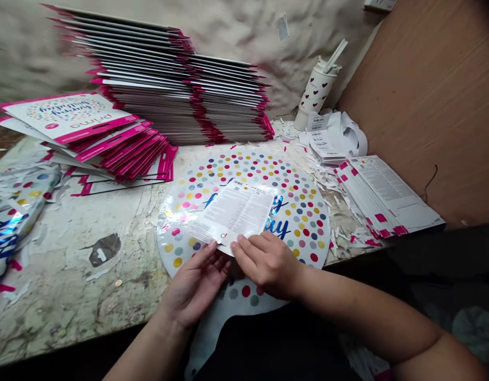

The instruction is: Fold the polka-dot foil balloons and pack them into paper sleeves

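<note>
Foil balloons [14,222] lie folded at the left edge of your worn, stained table [70,317]. Farther back, pink-edged cards [65,119] fan out beside a tall stack [181,100] of similar cards. At center, your left hand [194,286] and right hand [268,264] sit close together, not touching, with fingers of both at the lower edge of a printed leaflet [232,214]; you cannot tell whether either hand grips it. That leaflet lies on a round polka-dot balloon [300,211] with blue lettering. To the right stand a heart-print tumbler [317,90] with a straw, then paper scraps [319,174] and barcode labels [321,140], a low stack of cards [387,196], and a brown board [426,106].
</note>
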Demonstrator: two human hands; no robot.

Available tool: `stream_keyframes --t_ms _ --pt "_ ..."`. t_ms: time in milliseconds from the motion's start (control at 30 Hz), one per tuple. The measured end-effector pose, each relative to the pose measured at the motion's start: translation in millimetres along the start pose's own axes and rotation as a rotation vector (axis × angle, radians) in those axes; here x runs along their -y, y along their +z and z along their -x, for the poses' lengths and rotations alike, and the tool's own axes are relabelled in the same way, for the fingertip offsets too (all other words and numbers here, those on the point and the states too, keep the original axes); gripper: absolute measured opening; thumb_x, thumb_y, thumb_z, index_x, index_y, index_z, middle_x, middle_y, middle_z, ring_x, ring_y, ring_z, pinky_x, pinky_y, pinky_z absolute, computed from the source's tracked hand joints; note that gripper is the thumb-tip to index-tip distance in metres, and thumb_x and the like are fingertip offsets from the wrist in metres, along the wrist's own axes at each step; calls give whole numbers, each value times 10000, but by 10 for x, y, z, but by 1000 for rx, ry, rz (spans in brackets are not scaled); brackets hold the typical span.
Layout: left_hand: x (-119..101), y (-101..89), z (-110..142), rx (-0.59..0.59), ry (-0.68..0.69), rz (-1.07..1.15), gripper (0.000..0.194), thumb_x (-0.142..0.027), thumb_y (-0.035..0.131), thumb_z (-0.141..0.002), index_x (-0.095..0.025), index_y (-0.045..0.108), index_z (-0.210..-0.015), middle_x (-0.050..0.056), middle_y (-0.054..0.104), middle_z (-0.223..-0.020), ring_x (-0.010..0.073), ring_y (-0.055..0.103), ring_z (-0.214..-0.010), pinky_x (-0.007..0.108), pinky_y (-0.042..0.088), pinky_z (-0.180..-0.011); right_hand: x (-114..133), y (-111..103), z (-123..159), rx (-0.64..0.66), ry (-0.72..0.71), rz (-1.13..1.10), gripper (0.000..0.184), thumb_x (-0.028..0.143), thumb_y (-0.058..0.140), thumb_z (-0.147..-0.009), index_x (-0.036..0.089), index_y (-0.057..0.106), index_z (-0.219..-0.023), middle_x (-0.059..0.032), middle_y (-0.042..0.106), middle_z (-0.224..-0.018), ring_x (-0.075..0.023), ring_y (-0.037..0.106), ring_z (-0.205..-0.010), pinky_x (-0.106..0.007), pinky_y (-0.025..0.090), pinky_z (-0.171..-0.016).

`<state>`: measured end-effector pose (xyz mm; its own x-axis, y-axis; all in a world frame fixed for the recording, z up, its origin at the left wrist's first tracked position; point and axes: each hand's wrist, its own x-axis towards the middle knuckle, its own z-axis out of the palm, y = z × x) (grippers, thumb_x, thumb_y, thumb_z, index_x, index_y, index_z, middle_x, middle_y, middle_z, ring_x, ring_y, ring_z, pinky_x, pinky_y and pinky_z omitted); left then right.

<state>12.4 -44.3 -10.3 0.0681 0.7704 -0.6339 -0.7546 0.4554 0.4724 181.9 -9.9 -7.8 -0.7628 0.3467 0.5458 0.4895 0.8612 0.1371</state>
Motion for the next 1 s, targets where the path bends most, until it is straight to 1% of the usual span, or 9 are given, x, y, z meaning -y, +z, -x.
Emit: stream_keyframes --t_ms 167,267,500,567,633,700,833,900,1000 --pt "38 34 28 101 114 -87 78 -178 596 -794 -165 637 -858 13 657 -857 123 614 -773 270 538 -707 -91 -30 -34 108 166 -376 244 338 487 -890 140 595 -982 -89 668 -914 -195 581 -829 -325 450 -728" --pt "68 39 52 82 204 -234 137 -272 651 -757 -155 638 -827 29 675 -842 148 625 -771 262 529 -684 -92 -15 -97 44 233 -509 320 400 511 -866 127 563 -1027 -98 659 -906 -192 584 -854 -316 459 -776" --pt "107 -14 44 37 364 -494 212 -366 656 -746 -166 588 -754 -15 634 -690 126 598 -648 245 506 -636 -98 17 -209 33 282 -514 206 134 415 -856 132 621 -842 -96 642 -833 -177 568 -791 -288 469 -717" --pt "69 -46 22 35 413 -519 202 -375 619 -776 -182 560 -792 -28 605 -674 114 575 -603 233 490 -589 -208 -140 -121 168 238 -587 192 138 450 -841 157 633 -787 -60 641 -780 -151 576 -734 -255 469 -670" --pt "-6 -56 23 3 458 -588 210 -356 639 -760 -199 531 -848 -36 590 -672 113 567 -581 225 476 -554 -364 -369 27 456 167 -599 179 180 547 -800 190 627 -641 -9 608 -617 -127 563 -583 -228 451 -555" --pt "-102 -12 68 -29 535 -728 278 -317 676 -727 -215 505 -921 -37 593 -671 122 575 -578 219 468 -535 -532 -602 166 648 272 -407 264 287 664 -731 194 584 -497 3 537 -466 -137 532 -460 -247 430 -465" --pt "-299 258 267 61 814 -1116 386 -254 647 -745 -252 515 -1108 -10 664 -715 148 624 -628 248 492 -606 -751 -874 122 195 506 -178 299 395 709 -699 209 679 -930 -113 665 -960 -298 606 -947 -442 497 -811" --pt "-404 400 364 151 932 -1233 390 -229 652 -736 -261 575 -1117 18 706 -801 174 658 -718 280 509 -701 -768 -888 -52 30 441 -432 280 337 655 -769 251 652 -1036 -76 654 -1046 -278 580 -1039 -447 467 -911" --pt "-604 470 462 221 1055 -1119 374 -216 665 -729 -255 618 -1098 44 708 -969 217 661 -885 321 528 -778 -721 -795 -313 -156 486 -842 122 289 588 -833 273 682 -907 -24 695 -873 -231 649 -896 -386 538 -814"
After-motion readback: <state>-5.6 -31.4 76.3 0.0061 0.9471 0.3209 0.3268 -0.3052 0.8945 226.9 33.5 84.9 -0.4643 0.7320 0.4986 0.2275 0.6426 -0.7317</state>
